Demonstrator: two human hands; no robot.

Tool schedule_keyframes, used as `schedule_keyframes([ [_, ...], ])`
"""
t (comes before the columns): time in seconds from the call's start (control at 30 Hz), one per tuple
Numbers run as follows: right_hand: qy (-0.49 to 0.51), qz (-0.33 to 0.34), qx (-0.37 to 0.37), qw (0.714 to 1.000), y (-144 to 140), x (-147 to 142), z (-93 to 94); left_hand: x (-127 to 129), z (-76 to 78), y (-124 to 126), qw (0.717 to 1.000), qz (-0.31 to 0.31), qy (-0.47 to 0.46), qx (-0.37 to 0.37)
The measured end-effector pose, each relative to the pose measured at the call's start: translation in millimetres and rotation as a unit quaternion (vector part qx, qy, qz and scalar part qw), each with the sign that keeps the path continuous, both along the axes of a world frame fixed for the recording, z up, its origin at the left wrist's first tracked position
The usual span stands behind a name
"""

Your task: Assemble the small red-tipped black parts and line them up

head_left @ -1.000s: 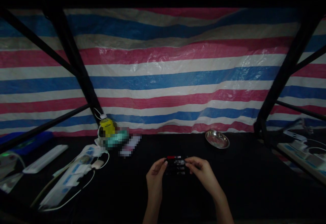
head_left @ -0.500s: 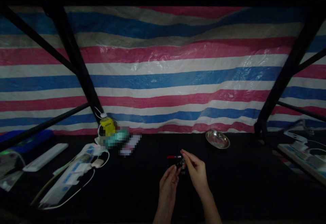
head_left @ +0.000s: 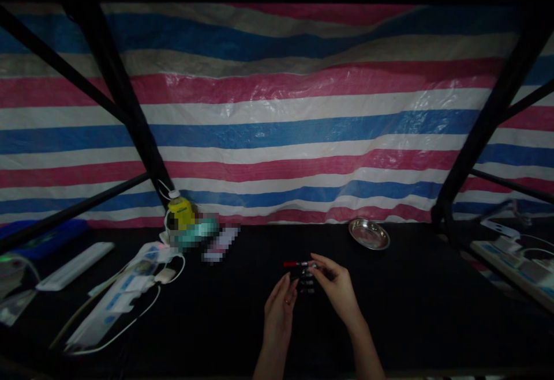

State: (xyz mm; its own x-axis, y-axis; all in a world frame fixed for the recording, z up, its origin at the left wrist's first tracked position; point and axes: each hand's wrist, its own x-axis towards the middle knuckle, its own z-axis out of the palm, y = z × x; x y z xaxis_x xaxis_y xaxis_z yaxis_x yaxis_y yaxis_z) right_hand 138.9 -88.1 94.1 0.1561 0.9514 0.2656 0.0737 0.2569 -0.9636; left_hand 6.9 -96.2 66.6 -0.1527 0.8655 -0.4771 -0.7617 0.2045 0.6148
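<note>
A small row of slim, marker-like sticks lies side by side on the black table in front of my hands. The farthest, a red-ended stick (head_left: 295,264), has a dark and silvery right part. Just nearer is a dark stick (head_left: 298,274), hard to make out against the table; nearer still, two more show mainly by pale marks. My left hand (head_left: 278,306) has its fingertips closed at the dark stick's left end. My right hand (head_left: 336,286) pinches around its right end, close to the red-ended one. Fingers partly cover both ends.
A shiny round metal dish (head_left: 369,234) stands at the back right. Back left are a yellow bottle (head_left: 182,213), a blurred green item (head_left: 197,233) and a pixelated flat item (head_left: 221,244). Power strips (head_left: 116,299) with cables lie left. Black frame posts (head_left: 125,109) flank a striped sheet.
The dark stick, tilted between my hands before, now lies level beside the red-ended one. My hands have moved slightly apart, and more of the row shows. The view has shifted a little.
</note>
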Motion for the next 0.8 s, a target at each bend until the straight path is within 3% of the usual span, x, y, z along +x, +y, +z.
schedule_keyframes([
  [0.13, -0.005, 0.034, -0.023, 0.999, 5, 5, -4.3, -10, 0.9, 7, 0.999, 0.002, 0.040, -0.004],
  [0.27, -0.067, 0.028, -0.016, 0.997, 14, 12, -11.5, -22, -2.9, 18, 0.979, -0.011, 0.191, 0.074],
  [0.47, -0.183, -0.002, 0.020, 0.983, 39, 14, -40.2, -33, -19.4, 46, 0.881, -0.003, 0.443, 0.163],
  [0.67, -0.247, -0.042, 0.003, 0.968, 56, 17, -74.6, -32, -52.5, 64, 0.811, -0.043, 0.567, 0.140],
  [0.8, -0.280, -0.039, -0.015, 0.959, 59, 21, -85.1, -30, -63.9, 64, 0.754, -0.037, 0.643, 0.130],
])
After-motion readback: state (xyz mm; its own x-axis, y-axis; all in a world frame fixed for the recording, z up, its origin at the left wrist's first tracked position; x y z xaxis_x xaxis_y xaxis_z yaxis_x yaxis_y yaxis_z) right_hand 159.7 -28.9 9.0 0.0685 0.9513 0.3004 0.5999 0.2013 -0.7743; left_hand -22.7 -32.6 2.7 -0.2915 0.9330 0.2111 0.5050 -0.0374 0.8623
